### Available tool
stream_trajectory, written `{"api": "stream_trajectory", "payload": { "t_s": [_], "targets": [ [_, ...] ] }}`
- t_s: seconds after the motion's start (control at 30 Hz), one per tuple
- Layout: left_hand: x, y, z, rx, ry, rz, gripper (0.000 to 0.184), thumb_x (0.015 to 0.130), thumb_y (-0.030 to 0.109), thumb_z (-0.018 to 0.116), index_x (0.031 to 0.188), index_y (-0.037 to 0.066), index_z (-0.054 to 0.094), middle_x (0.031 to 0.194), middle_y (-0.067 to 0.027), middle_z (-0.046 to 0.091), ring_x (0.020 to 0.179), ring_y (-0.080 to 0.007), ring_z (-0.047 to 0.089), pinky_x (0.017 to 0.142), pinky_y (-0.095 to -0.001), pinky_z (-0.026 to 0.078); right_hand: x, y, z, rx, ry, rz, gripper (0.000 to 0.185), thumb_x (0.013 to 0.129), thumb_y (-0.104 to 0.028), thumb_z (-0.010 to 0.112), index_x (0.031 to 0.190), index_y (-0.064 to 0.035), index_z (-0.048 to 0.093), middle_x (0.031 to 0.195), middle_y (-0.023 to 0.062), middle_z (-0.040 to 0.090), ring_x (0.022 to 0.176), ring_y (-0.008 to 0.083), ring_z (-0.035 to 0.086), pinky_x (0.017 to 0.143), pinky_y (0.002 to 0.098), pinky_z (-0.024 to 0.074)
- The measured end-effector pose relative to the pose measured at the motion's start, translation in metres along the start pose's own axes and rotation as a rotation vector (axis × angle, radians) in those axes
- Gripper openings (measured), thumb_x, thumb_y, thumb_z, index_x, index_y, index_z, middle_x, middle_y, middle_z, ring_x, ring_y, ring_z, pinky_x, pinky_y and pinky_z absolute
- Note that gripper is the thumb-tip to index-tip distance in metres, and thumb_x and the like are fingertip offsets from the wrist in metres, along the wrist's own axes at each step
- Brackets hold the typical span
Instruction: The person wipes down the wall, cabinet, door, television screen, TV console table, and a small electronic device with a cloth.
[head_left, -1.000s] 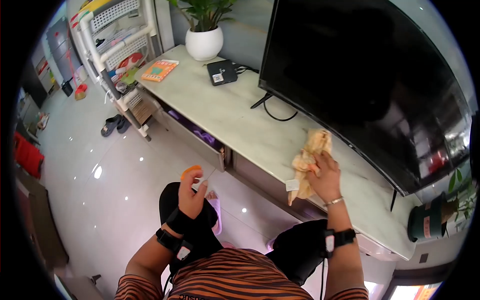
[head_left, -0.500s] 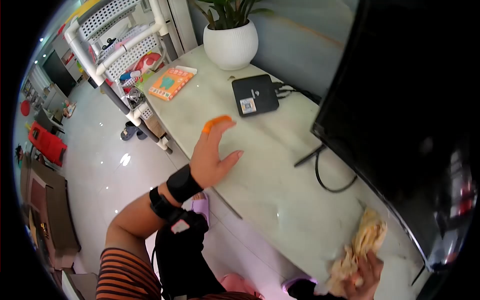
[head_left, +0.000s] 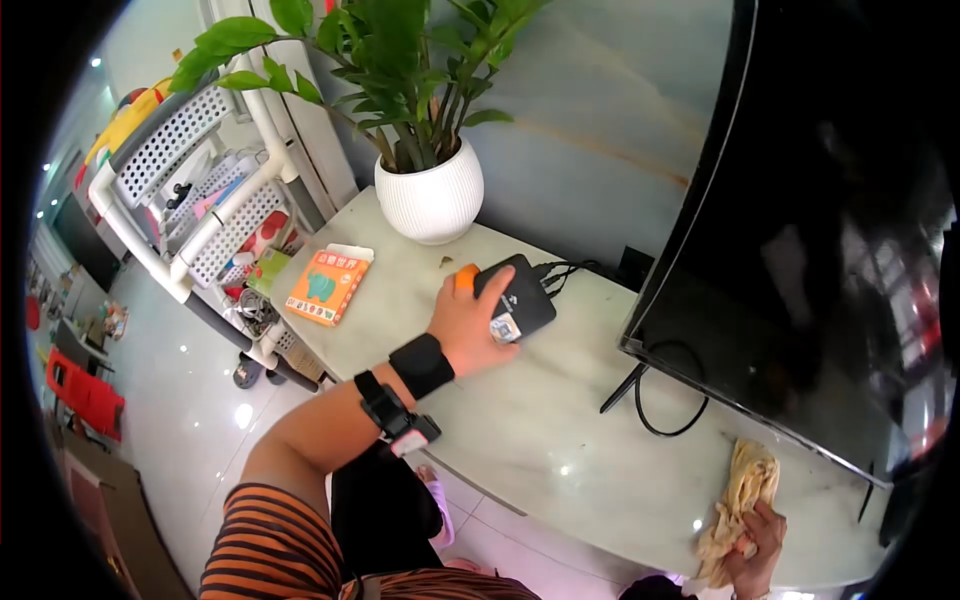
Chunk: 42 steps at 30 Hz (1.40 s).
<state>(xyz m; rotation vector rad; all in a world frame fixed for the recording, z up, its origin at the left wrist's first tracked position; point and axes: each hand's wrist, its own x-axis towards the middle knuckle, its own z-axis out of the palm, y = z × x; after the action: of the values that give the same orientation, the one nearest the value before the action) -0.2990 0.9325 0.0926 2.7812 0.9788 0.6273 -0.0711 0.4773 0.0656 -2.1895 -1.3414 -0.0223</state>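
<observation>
My left hand (head_left: 474,328) rests against the near left side of a flat black set-top box (head_left: 528,297), its fingers spread and partly over the top. Something orange is wrapped around one of its fingers. A white label with a square code shows on the box, close to my thumb, and cables leave its far right side. At the lower right, my right hand (head_left: 758,550) is closed on a crumpled yellowish cloth (head_left: 752,478), which lies on the pale marble-patterned tabletop (head_left: 590,500).
A white ribbed pot (head_left: 432,198) with a leafy plant stands at the back. Left of it lies an orange picture box (head_left: 331,284). A large television (head_left: 790,220) on thin legs fills the right, its black cable (head_left: 672,434) looping down. A white shelf cart (head_left: 215,215) stands beyond the table's left end.
My left hand has moved from above the table onto the set-top box. My right hand keeps hold of the cloth. The view has shifted, showing more of the plant.
</observation>
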Motion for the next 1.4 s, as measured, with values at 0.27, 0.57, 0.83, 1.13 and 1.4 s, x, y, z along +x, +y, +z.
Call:
{"api": "stream_trajectory", "payload": {
  "t_s": [0.27, 0.57, 0.83, 1.13, 1.4],
  "targets": [
    [-0.063, 0.046, -0.011, -0.279, 0.031, 0.026, 0.089, 0.060, 0.032, 0.078, 0.132, 0.009, 0.031, 0.115, -0.0306, 0.041, 0.099, -0.0433, 0.045, 0.088, -0.0441, 0.038, 0.003, -0.018, 0.018, -0.149, 0.185, 0.036, 0.039, 0.057, -0.001, 0.054, 0.096, -0.0034, 0.061, 0.109, 0.0144, 0.056, 0.098, 0.0335, 0.051, 0.088, 0.0399, 0.0395],
    [-0.104, 0.008, 0.007, -0.535, 0.112, 0.085, 0.087, 0.068, 0.034, 0.072, 0.130, -0.004, 0.024, 0.113, -0.0283, 0.048, 0.101, -0.0405, 0.050, 0.086, -0.0421, 0.042, 0.015, -0.024, 0.038, 0.141, 0.235, 0.273, 0.034, 0.073, -0.010, 0.058, 0.105, 0.0014, 0.057, 0.099, 0.0109, 0.060, 0.091, 0.0172, 0.057, 0.079, 0.0285, 0.0453],
    [-0.037, 0.014, 0.034, -0.832, -0.055, -0.248, 0.077, 0.064, 0.023, 0.073, 0.124, -0.008, 0.036, 0.082, -0.0177, 0.060, 0.072, -0.0257, 0.059, 0.068, -0.0317, 0.047, 0.045, -0.159, 0.083, 0.000, -0.028, -0.087, 0.040, 0.065, -0.005, 0.061, 0.105, -0.0024, 0.059, 0.108, 0.0160, 0.055, 0.102, 0.0297, 0.052, 0.089, 0.0348, 0.0415],
    [-0.043, -0.045, 0.030, -1.427, -0.024, -0.375, 0.046, 0.076, 0.007, 0.063, 0.116, -0.005, 0.045, 0.089, -0.0098, 0.058, 0.076, -0.0151, 0.057, 0.062, -0.0270, 0.048, 0.147, -0.247, 0.114, 0.549, 0.058, -0.111, 0.047, 0.080, -0.016, 0.061, 0.123, -0.0022, 0.045, 0.127, 0.0171, 0.039, 0.117, 0.0284, 0.041, 0.098, 0.0350, 0.0336],
    [-0.041, -0.058, 0.052, -1.224, 0.021, -0.288, 0.041, 0.080, 0.005, 0.059, 0.117, -0.005, 0.044, 0.100, -0.0098, 0.059, 0.085, -0.0158, 0.058, 0.072, -0.0282, 0.047, 0.258, -0.272, 0.209, -0.230, -0.070, -0.073, 0.042, 0.085, -0.041, 0.048, 0.119, -0.0166, 0.051, 0.125, 0.0157, 0.039, 0.113, 0.0368, 0.039, 0.089, 0.0499, 0.0389]
  ]
}}
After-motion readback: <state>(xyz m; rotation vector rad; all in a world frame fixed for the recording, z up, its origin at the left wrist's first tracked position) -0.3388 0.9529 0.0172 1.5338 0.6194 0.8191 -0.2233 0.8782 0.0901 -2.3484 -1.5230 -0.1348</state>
